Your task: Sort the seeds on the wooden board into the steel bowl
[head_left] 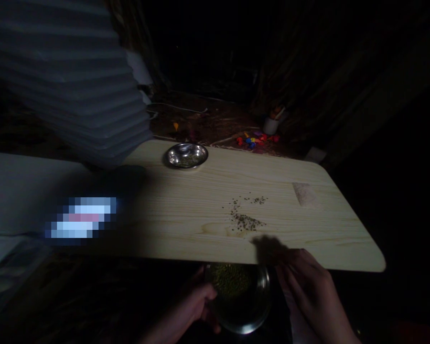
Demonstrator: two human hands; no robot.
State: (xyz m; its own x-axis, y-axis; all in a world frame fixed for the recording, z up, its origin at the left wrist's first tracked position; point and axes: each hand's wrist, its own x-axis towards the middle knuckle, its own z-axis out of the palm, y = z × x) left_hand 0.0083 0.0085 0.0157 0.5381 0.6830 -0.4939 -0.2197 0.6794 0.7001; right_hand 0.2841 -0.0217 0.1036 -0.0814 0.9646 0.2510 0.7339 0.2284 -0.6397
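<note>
Below the table's front edge, my left hand (200, 303) grips the rim of a round metal bowl (246, 328). Small green grains (231, 281), like mung beans, lie inside that bowl. Just right of it, my right hand (310, 282) is at the table edge with its fingers bent and drawn together; the fingertips are dark, so anything in them cannot be made out. Scattered small dark grains (247, 222) lie on the wooden tabletop (186, 205) in front of my hands. A second metal bowl (187, 156) stands at the table's far side with some grains in it.
A lit phone-like screen (82, 217) lies at the left, beneath a grey pleated shade (68, 71). A pale square patch (306, 195) is on the table's right part. Behind the table are colourful small pieces (254, 140) and a pale cup (271, 125) on the dark floor.
</note>
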